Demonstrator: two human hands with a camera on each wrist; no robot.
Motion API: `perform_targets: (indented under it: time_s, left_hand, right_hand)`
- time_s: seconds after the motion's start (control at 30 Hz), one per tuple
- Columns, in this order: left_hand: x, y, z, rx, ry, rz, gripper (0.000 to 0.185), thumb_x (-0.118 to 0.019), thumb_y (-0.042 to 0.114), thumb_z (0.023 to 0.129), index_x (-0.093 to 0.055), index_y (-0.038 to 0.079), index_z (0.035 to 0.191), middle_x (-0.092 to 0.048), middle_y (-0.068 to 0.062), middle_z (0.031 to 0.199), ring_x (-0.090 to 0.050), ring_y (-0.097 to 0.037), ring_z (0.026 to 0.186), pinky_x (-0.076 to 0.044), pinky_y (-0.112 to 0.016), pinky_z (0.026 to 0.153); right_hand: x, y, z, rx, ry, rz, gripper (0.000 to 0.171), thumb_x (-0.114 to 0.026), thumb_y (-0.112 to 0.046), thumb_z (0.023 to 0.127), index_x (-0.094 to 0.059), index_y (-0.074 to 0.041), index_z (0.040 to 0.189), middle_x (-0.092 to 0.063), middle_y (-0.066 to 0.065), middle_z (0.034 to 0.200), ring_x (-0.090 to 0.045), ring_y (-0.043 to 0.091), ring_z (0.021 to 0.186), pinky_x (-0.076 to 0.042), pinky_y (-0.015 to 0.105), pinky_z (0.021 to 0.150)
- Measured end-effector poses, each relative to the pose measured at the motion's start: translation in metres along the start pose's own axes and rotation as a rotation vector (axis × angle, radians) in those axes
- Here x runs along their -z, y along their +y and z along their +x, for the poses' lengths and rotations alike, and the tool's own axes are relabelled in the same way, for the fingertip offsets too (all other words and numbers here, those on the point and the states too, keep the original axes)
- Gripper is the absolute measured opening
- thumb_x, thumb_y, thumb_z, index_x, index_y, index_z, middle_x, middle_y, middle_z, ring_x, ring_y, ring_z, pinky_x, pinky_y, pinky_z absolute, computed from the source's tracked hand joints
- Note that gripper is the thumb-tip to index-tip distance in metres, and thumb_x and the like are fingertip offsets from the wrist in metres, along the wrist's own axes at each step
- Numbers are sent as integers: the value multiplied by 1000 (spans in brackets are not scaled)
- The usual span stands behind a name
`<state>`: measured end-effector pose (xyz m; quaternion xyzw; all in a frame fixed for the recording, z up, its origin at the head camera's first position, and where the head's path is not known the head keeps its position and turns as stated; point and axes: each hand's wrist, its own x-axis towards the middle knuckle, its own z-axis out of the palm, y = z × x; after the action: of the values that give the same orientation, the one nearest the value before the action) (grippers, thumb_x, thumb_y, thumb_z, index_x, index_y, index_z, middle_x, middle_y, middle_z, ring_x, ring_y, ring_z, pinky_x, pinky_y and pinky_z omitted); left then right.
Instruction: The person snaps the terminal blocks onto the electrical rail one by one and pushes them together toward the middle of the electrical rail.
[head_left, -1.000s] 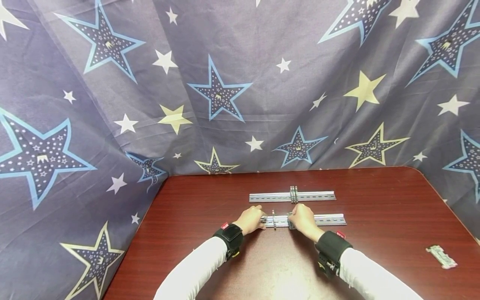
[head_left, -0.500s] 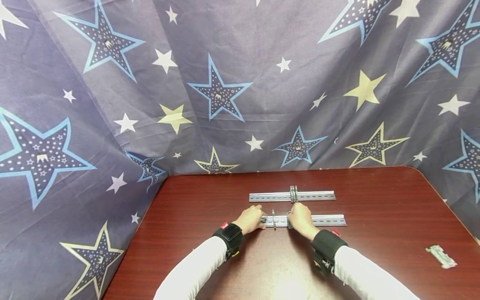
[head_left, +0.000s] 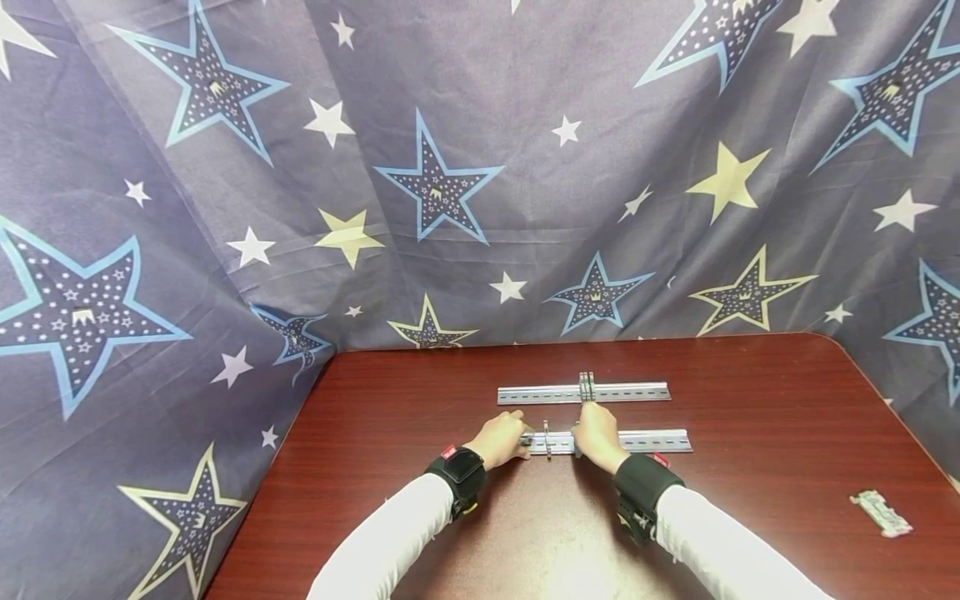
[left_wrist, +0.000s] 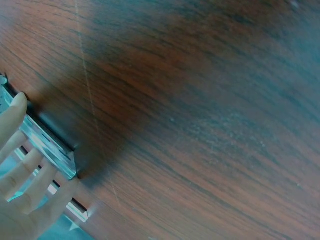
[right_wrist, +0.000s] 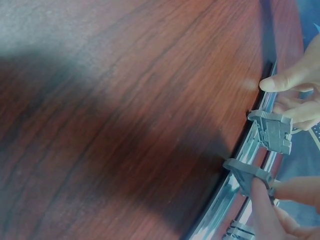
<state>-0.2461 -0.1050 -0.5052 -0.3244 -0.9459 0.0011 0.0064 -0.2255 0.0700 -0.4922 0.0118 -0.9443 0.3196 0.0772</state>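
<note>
A slotted metal DIN rail [head_left: 660,441] lies across the table, the nearer of two. My left hand [head_left: 500,439] grips its left end, thumb [left_wrist: 19,102] on the near edge and fingers on the far side. My right hand [head_left: 600,435] pinches a thin grey terminal block [right_wrist: 242,175] between thumb and fingers, at the middle of this rail. In the right wrist view the block stands tilted against the rail; whether it is seated there I cannot tell. Another grey terminal block [right_wrist: 272,131] stands upright on the rail between my hands.
Behind lies a second DIN rail [head_left: 633,392] with several terminal blocks [head_left: 587,387] grouped at its middle. A pale, flat, small piece [head_left: 882,512] lies at the right of the brown table [head_left: 750,533]. A star-patterned cloth [head_left: 480,275] hangs along the back and left.
My right hand and wrist have shifted slightly left, the terminal block still pinched at the rail. The left hand stays in place on the rail's end.
</note>
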Motion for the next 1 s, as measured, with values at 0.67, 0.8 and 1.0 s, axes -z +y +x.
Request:
perform_targets:
  time_s: [0.67,0.8,1.0]
  left_hand:
    - [-2,-1,3,-19,-10,-3,26,-75,29,64,-70,16,87,-60,0,84,-57,-19,75,-46,-28,66]
    - [-3,-2,3,-13,-7,-15,28,-75,29,63,-70,16,88,-57,0,82,-55,-18,73,-45,-27,64]
    - [-6,-3,3,-14,12,-5,32,-76,30,63,-70,15,91,-58,-2,85,-56,-19,73,-46,-28,64]
  right_hand:
    - [-5,-10,11,-74,-67,-94,5,-53,5,69,-58,3,68,-62,21,73,-60,36,70,-47,42,57]
    - [-33,15,28,-74,-52,-112,8,-51,3,70,-59,1,68,-62,19,73,-59,34,68,-47,41,54]
    - [-35,15,31,-88,-62,-120,11,-48,2,72,-58,0,67,-62,20,73,-60,35,66,-46,40,51]
